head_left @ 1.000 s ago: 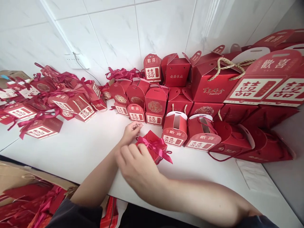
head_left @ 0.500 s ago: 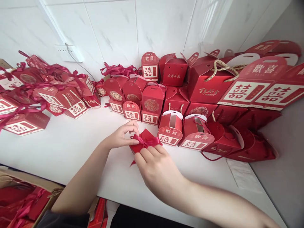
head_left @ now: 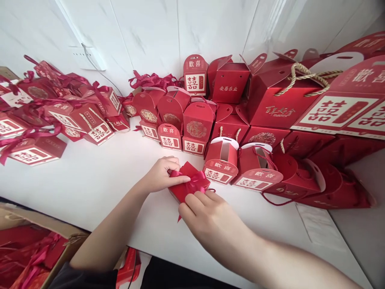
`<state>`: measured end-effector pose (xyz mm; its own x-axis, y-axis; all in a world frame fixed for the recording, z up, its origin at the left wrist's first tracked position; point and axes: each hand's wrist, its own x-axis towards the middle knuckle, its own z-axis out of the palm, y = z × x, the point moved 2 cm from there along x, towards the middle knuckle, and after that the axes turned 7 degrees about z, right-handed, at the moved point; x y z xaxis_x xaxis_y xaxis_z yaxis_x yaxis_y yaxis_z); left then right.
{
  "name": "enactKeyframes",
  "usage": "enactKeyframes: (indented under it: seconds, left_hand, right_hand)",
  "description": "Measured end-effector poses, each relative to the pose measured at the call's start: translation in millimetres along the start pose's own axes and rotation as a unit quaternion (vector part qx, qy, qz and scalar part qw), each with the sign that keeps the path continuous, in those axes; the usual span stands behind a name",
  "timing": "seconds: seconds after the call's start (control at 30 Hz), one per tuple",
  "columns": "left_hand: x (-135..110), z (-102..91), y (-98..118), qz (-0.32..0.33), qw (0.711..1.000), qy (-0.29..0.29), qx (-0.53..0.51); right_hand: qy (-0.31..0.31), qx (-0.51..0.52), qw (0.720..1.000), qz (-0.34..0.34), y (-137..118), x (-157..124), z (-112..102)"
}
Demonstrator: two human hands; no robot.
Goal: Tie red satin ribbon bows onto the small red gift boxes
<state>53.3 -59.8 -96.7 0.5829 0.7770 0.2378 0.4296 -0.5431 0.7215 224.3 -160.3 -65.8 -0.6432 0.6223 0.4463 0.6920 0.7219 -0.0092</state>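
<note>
Both hands (head_left: 192,192) pinching ribbon (head_left: 195,184) atop small red box (head_left: 183,192).

Box (head_left: 184,188) on tabletop (head_left: 90,180), centre; ribbon (head_left: 196,184) lies on top of it. Left hand (head_left: 162,174) at the box's 9 o'clock, right hand (head_left: 210,214) at 6, both pinching the ribbon. Row of boxes (head_left: 198,124) behind at 12. Heap of boxes (head_left: 69,108) at 10. Bags (head_left: 300,180) at 3. Carton (head_left: 45,249) at 8, below the tabletop edge.

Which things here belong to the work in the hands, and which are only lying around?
In hand: small red box, steadied by the left hand; its pink ribbon, held by the right hand.
Lying about: stacked red gift boxes by the wall; ribboned boxes at left; cardboard carton; paper sheet.
</note>
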Motion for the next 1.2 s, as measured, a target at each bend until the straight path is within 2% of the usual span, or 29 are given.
enactKeyframes:
  seconds: [0.1,0.17,0.3,0.4,0.47,0.53,0.6,0.67,0.73,0.83,0.9,1.0,1.07,1.2]
  left_hand:
    - [-0.7,1.1,-0.9,-0.032,0.999,-0.003,-0.001]
    - [-0.7,1.5,-1.3,-0.041,0.999,-0.002,0.003]
    - [0.1,2.2,-1.7,-0.041,0.999,-0.001,0.01]
    - [0.2,1.3,-1.3,-0.041,0.999,-0.005,0.006]
    - [-0.3,0.0,-0.2,-0.05,0.999,-0.022,-0.003]
    - [-1.1,-1.0,1.9,-0.056,0.997,-0.056,-0.022]
    - [-2.0,-1.9,4.8,-0.057,0.994,-0.087,-0.041]
    - [-2.9,-2.7,7.3,-0.061,0.992,-0.099,-0.054]
    - [-3.6,-3.3,8.7,-0.069,0.991,-0.098,-0.06]
    - [-4.1,-4.0,9.4,-0.078,0.99,-0.088,-0.074]
    - [-4.2,-4.0,9.3,-0.087,0.989,-0.091,-0.082]
    - [-4.4,-4.0,9.5,-0.081,0.989,-0.106,-0.067]
    - [-4.7,-4.8,9.7,-0.069,0.99,-0.114,-0.048]
    - [-6.0,-7.3,10.7,-0.056,0.986,-0.15,-0.054]
  right_hand:
    - [0.038,-0.017,0.999,-0.015,-1.3,-1.8,-1.6]
    - [0.038,-0.02,0.999,-0.03,-3.4,-3.1,-0.6]
    - [-0.029,0.016,0.999,-0.043,-6.6,-4.6,1.1]
    - [-0.135,0.092,0.985,-0.047,-0.8,-6.5,-8.4]
    - [-0.219,0.181,0.958,-0.031,10.5,-8.0,-21.9]
    - [-0.249,0.255,0.933,0.059,29.6,-7.6,-36.6]
    - [-0.26,0.263,0.916,0.154,51.2,-5.8,-44.2]
    - [-0.272,0.242,0.9,0.238,71.0,-3.6,-41.0]
    - [-0.324,0.23,0.869,0.296,85.1,-2.7,-27.8]
    - [-0.43,0.289,0.793,0.32,95.2,-4.3,-3.4]
    - [-0.472,0.352,0.745,0.315,98.3,-5.4,6.9]
    - [-0.502,0.419,0.701,0.284,101.9,-5.6,11.2]
    - [-0.503,0.434,0.7,0.261,104.0,-5.2,9.8]
    - [-0.441,0.433,0.736,0.277,105.5,-2.2,6.1]
